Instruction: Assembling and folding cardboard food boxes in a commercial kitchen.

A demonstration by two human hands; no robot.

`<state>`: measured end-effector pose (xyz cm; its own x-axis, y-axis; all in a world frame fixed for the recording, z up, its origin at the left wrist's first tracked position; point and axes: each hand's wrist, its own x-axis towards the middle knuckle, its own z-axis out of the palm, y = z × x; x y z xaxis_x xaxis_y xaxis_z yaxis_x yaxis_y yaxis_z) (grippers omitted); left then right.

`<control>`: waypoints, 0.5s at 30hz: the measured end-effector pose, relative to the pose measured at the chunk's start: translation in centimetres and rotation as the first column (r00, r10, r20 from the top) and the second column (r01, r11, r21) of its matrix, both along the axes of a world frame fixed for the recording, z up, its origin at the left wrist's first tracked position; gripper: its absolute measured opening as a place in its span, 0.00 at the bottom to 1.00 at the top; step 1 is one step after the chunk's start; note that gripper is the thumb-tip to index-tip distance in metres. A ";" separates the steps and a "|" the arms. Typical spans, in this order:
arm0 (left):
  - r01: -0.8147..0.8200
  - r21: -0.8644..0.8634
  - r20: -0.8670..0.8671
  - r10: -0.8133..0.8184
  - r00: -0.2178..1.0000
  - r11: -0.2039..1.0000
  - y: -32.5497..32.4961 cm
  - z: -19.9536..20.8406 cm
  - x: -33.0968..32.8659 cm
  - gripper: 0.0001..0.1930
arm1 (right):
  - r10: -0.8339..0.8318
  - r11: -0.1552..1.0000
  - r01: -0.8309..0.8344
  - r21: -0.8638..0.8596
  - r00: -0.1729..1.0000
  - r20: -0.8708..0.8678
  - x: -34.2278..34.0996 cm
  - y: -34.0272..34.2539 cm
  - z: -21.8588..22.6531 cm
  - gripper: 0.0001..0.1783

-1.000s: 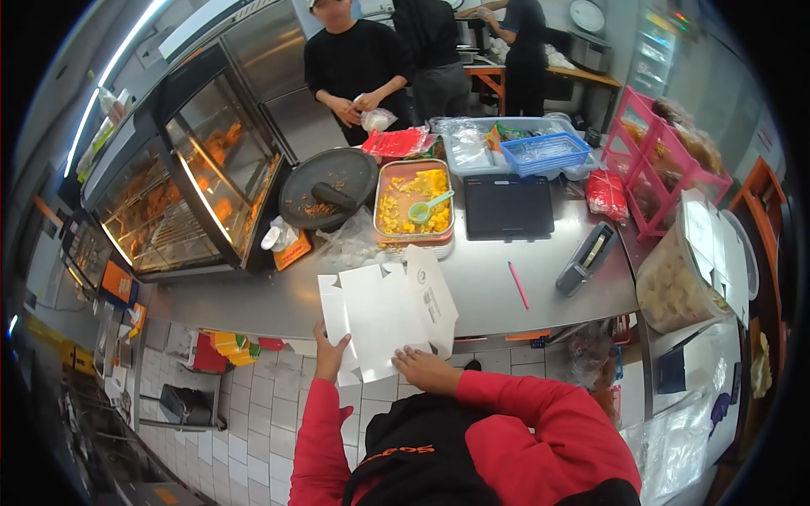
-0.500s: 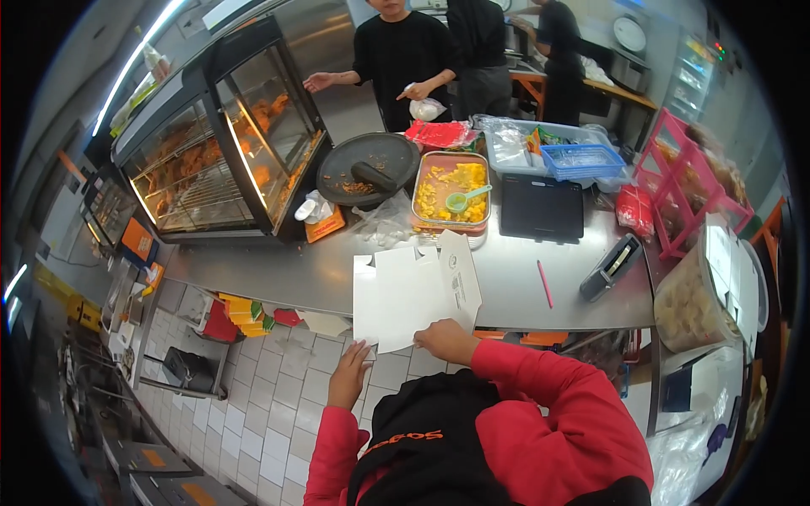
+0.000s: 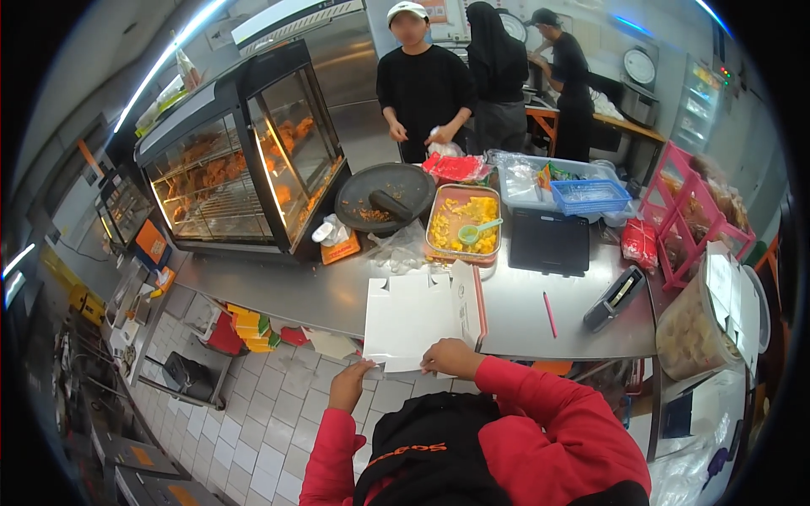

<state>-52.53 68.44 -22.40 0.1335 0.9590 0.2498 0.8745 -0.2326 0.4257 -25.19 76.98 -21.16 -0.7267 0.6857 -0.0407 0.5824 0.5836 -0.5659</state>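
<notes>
A white cardboard food box [image 3: 413, 316], partly folded, lies at the near edge of the steel counter, its near end reaching over the edge. Its right-hand panel stands up, with print on the white inner face and a red strip along the outside. My left hand [image 3: 347, 386] pinches the near left corner of the card between thumb and fingertips. At the near right part, my right hand [image 3: 451, 358] is closed on the card's edge, fingers curled and partly hidden.
Behind the box are a tray of yellow food [image 3: 464, 221] with a green scoop, a stone mortar [image 3: 385, 196] and plastic bags [image 3: 396, 250]. A heated display case [image 3: 245, 160] stands left. A black tablet [image 3: 549, 242], pink pen [image 3: 550, 315] and card terminal [image 3: 614, 298] lie right. Three people stand beyond.
The box's right panel has swung inward and stands more upright. Both hands keep hold of the card. My view has tilted up slightly, and a person across the counter has drawn an outstretched hand in.
</notes>
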 end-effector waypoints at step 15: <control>0.066 0.001 0.010 -0.066 0.998 0.998 1.7 1.3 -0.4 0.10 | 0.104 0.983 -0.070 -0.169 0.974 0.202 -0.8 3.1 -0.2 0.22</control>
<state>-52.91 70.14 -21.12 0.1942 0.9480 0.2521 0.8529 -0.2902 0.4341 -26.01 80.03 -21.39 -0.7472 0.5922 -0.3014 0.6482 0.5497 -0.5270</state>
